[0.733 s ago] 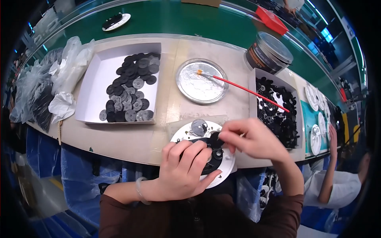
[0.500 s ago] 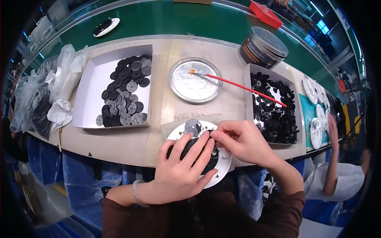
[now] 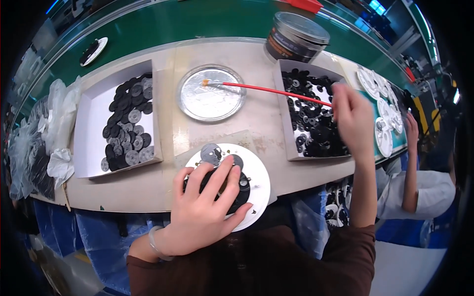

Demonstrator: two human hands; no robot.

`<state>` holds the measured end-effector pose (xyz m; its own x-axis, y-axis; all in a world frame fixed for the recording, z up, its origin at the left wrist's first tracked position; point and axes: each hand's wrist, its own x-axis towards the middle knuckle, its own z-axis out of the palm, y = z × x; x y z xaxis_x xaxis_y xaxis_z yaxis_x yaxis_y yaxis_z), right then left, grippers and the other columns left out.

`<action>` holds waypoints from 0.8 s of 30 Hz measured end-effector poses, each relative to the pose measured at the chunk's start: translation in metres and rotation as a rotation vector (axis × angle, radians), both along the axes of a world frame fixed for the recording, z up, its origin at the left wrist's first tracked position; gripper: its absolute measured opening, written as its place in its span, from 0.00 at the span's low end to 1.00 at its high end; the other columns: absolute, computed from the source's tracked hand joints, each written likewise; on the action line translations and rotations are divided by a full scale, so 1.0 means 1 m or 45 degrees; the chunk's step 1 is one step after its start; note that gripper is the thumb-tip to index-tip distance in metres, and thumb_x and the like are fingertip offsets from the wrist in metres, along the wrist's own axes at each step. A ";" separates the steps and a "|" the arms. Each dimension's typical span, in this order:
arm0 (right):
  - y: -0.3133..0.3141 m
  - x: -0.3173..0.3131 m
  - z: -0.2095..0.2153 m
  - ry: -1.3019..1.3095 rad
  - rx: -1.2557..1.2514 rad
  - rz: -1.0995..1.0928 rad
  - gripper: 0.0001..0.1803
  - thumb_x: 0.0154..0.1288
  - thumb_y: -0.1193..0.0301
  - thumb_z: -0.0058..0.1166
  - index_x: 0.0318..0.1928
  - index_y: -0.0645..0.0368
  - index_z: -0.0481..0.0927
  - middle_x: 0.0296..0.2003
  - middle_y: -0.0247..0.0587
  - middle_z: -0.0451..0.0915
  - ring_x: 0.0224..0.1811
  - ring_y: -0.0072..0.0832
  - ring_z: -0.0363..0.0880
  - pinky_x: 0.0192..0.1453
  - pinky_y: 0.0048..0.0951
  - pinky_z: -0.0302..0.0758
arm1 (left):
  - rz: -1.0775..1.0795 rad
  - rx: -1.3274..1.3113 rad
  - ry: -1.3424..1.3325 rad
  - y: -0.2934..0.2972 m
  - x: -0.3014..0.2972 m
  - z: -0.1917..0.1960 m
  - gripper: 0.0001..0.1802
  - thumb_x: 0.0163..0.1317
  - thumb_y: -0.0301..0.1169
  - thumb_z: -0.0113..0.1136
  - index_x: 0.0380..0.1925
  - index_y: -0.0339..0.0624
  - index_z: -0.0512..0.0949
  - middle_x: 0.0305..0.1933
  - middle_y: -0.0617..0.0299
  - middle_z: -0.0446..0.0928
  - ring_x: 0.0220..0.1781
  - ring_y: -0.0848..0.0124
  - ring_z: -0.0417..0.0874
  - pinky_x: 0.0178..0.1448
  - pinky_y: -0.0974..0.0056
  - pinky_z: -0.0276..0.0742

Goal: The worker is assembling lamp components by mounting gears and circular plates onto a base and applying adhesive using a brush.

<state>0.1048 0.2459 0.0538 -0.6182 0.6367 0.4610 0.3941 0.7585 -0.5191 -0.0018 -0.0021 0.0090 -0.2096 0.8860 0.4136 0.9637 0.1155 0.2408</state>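
Observation:
My left hand lies with spread fingers on a black round part that sits on a white disc at the table's near edge. A small grey gear lies on the disc just past my fingertips. My right hand hovers, blurred, over the right white box, which is full of black gears. Its fingers are at the end of a red-handled brush. Whether they grip the brush is unclear. The brush's bristles rest in a silver dish.
A left white box holds black and grey gears. A dark tin stands behind the right box. Plastic bags lie at the far left, and a green belt runs behind. At the right, another person's arm is beside white discs.
My right hand has left the white disc and moved up and right, over the box of black gears. My left hand stays on the disc.

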 end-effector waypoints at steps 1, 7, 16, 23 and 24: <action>0.023 0.005 0.003 -0.084 0.023 -0.099 0.12 0.65 0.69 0.42 0.27 0.62 0.74 0.12 0.30 0.66 0.16 0.13 0.63 0.22 0.19 0.60 | 0.006 0.004 0.011 0.000 0.000 0.000 0.29 0.38 0.40 0.66 0.42 0.36 0.75 0.52 0.56 0.70 0.45 0.59 0.67 0.51 0.55 0.60; 0.098 0.013 -0.024 -0.447 0.042 -0.030 0.09 0.54 0.73 0.52 0.37 0.58 0.80 0.29 0.39 0.81 0.31 0.27 0.78 0.36 0.26 0.71 | 0.022 0.032 0.070 0.002 0.000 -0.002 0.26 0.43 0.44 0.62 0.39 0.36 0.75 0.51 0.54 0.71 0.46 0.61 0.69 0.51 0.55 0.59; 0.122 -0.027 -0.048 -0.588 -0.146 0.173 0.08 0.49 0.72 0.58 0.31 0.63 0.80 0.23 0.37 0.78 0.27 0.22 0.74 0.34 0.23 0.71 | 0.025 0.034 0.054 0.002 0.000 -0.001 0.26 0.44 0.44 0.62 0.39 0.35 0.75 0.50 0.54 0.72 0.45 0.61 0.69 0.50 0.55 0.60; 0.104 -0.008 -0.014 0.157 -0.856 0.264 0.08 0.57 0.73 0.50 0.37 0.62 0.75 0.36 0.37 0.78 0.31 0.17 0.77 0.20 0.10 0.61 | 0.035 0.052 0.030 0.003 0.001 0.000 0.27 0.40 0.43 0.65 0.38 0.35 0.76 0.49 0.55 0.72 0.44 0.60 0.70 0.48 0.57 0.62; 0.090 -0.005 -0.008 0.358 -1.020 0.320 0.08 0.58 0.74 0.49 0.38 0.63 0.74 0.35 0.38 0.78 0.28 0.16 0.75 0.18 0.09 0.59 | 0.024 0.059 0.022 0.003 0.001 0.000 0.28 0.38 0.41 0.67 0.39 0.35 0.76 0.49 0.55 0.72 0.44 0.59 0.69 0.47 0.56 0.63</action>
